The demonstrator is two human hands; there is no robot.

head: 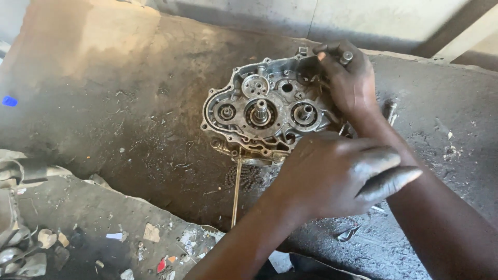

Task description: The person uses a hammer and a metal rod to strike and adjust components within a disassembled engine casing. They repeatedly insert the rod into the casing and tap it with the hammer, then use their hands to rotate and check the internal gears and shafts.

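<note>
A grey metal engine crankcase half (259, 111) lies open side up on a grimy concrete slab (129, 103), showing gears, bearings and a central shaft (260, 108). My right hand (350, 80) curls over the case's far right corner, with its fingers closed around a small cylindrical metal piece (346, 56). My left hand (337, 179) lies across the near right edge of the case, back upward. Its oily fingers stretch out to the right over my right forearm, and nothing shows in its grip.
A thin metal rod (237, 192) and a piece of chain (249, 176) lie just below the case. A lower slab at the bottom left holds scattered scraps (150, 233) and dull metal parts (18, 254). A small blue object (9, 101) sits at the left edge.
</note>
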